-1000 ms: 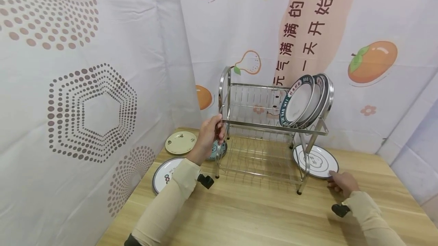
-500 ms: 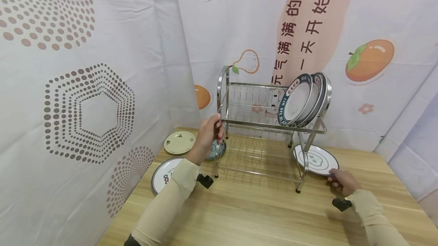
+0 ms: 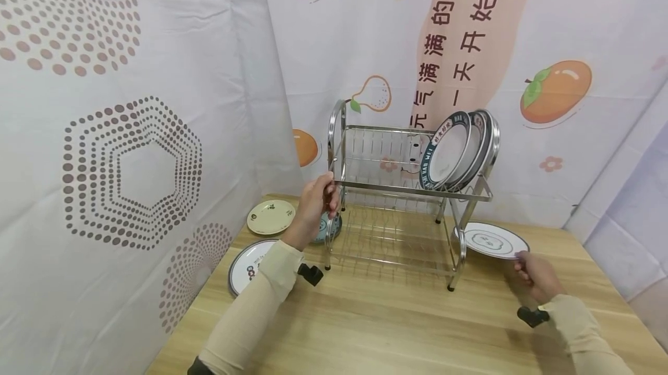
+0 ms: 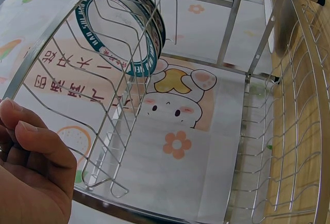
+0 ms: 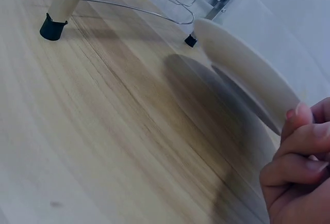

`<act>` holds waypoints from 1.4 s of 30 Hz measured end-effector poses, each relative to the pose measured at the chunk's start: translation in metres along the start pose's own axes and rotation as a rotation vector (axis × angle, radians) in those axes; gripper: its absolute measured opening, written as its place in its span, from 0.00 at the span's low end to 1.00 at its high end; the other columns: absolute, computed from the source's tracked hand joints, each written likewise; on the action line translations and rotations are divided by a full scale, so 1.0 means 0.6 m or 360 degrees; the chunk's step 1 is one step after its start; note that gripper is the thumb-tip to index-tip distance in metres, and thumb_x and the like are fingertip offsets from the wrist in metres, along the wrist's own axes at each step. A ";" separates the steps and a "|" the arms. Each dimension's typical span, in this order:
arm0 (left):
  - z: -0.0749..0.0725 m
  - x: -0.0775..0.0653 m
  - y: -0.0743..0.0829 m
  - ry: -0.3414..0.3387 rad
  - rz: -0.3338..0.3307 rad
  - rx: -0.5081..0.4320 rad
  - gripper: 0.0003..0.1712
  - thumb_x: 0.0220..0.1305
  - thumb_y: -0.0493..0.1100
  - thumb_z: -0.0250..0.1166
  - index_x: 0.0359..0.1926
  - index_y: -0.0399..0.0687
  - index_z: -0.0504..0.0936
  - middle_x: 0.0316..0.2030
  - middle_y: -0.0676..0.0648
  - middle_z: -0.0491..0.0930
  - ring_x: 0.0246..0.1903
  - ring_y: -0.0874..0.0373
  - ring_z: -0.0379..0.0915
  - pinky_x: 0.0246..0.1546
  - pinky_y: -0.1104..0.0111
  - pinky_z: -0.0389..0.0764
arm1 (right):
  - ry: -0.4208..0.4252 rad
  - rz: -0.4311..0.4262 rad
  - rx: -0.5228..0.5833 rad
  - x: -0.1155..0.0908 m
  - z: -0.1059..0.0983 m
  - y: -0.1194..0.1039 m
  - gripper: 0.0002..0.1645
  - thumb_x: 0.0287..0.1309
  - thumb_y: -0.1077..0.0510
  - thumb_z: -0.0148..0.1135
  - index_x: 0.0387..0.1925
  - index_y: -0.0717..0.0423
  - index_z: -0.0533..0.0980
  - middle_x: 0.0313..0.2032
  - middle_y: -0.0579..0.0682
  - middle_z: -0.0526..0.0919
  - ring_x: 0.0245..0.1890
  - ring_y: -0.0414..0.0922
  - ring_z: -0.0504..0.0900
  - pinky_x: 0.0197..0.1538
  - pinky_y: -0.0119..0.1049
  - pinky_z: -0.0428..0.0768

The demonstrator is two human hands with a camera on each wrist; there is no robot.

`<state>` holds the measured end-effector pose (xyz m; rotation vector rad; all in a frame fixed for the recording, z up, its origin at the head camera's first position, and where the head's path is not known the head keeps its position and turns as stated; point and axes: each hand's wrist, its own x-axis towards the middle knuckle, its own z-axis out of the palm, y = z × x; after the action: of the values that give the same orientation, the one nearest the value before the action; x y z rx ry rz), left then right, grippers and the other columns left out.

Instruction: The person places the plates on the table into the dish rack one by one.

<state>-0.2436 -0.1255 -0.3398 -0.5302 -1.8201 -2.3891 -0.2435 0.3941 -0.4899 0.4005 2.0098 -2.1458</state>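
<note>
At the left end of a two-tier metal dish rack [image 3: 386, 187], my left hand [image 3: 315, 207] grips the upper front rail with curled fingers. My right hand [image 3: 540, 277] pinches the near rim of a white plate [image 3: 493, 240] that has a dark edge line and a printed centre. In the right wrist view this plate [image 5: 247, 66] is tilted and raised over the table, its shadow beneath. Several plates with dark lettered rims [image 3: 443, 155] lean upright at the right end of the upper tier, also seen in the left wrist view.
Left of the rack lie a cream plate [image 3: 270, 217], a white plate [image 3: 244, 265] partly behind my left forearm, and a teal plate [image 3: 329, 230] near the rack's left leg. The wooden table [image 3: 396, 323] meets printed curtains [image 3: 376, 27] behind and at the sides.
The right hand has lifted the white plate off the table and moved it slightly right, away from the rack. The left hand stays on the rail. The whole head view shifts slightly left.
</note>
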 end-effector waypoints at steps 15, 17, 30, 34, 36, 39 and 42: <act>-0.001 0.003 0.001 0.0009 -0.0027 0.0009 0.24 0.79 0.54 0.50 0.25 0.46 0.64 0.14 0.50 0.66 0.13 0.57 0.60 0.14 0.69 0.65 | 0.0032 -0.0186 0.0232 -0.041 -0.021 -0.028 0.24 0.76 0.64 0.45 0.22 0.56 0.77 0.18 0.41 0.76 0.11 0.31 0.67 0.15 0.26 0.67; -0.001 0.003 0.002 0.0005 -0.0023 0.0009 0.24 0.78 0.53 0.50 0.25 0.46 0.63 0.14 0.51 0.66 0.13 0.57 0.60 0.14 0.69 0.65 | 0.0003 -0.0201 0.0274 -0.045 -0.023 -0.035 0.24 0.76 0.65 0.44 0.22 0.57 0.77 0.18 0.42 0.77 0.11 0.31 0.67 0.16 0.26 0.67; -0.002 0.002 0.004 -0.0005 -0.0008 0.0004 0.25 0.80 0.52 0.49 0.24 0.46 0.63 0.14 0.50 0.66 0.12 0.58 0.60 0.14 0.69 0.65 | -0.0053 -0.0298 0.0482 -0.077 -0.032 -0.070 0.26 0.76 0.66 0.42 0.21 0.59 0.78 0.17 0.44 0.77 0.12 0.32 0.67 0.18 0.27 0.59; -0.002 0.000 0.004 0.0002 -0.0013 -0.0002 0.24 0.80 0.52 0.49 0.24 0.46 0.63 0.14 0.51 0.66 0.12 0.57 0.60 0.14 0.69 0.65 | -0.0026 -0.0308 0.0508 -0.088 -0.032 -0.082 0.26 0.76 0.66 0.43 0.21 0.59 0.79 0.16 0.44 0.77 0.11 0.34 0.68 0.18 0.27 0.62; -0.001 0.000 0.006 0.0002 -0.0007 -0.0001 0.24 0.79 0.52 0.49 0.24 0.46 0.63 0.14 0.51 0.66 0.12 0.58 0.60 0.14 0.69 0.65 | -0.0005 -0.0310 0.0523 -0.093 -0.032 -0.089 0.26 0.76 0.66 0.44 0.21 0.59 0.79 0.16 0.45 0.77 0.11 0.34 0.68 0.18 0.28 0.64; 0.000 0.000 0.006 0.0002 -0.0007 0.0002 0.24 0.79 0.53 0.49 0.24 0.47 0.63 0.14 0.51 0.66 0.13 0.58 0.60 0.14 0.69 0.65 | 0.0001 -0.0324 0.0564 -0.101 -0.032 -0.100 0.26 0.76 0.66 0.45 0.22 0.60 0.79 0.16 0.46 0.77 0.11 0.35 0.69 0.18 0.28 0.66; 0.000 -0.001 0.006 0.0006 -0.0017 0.0008 0.24 0.79 0.52 0.49 0.24 0.46 0.63 0.14 0.51 0.66 0.13 0.58 0.60 0.14 0.69 0.65 | -0.0027 -0.0358 0.0612 -0.108 -0.032 -0.109 0.25 0.76 0.67 0.45 0.22 0.61 0.79 0.17 0.47 0.78 0.11 0.35 0.69 0.17 0.28 0.65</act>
<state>-0.2421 -0.1266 -0.3369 -0.5161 -1.8317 -2.3900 -0.2004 0.4144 -0.4088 0.2112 1.6976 -2.6715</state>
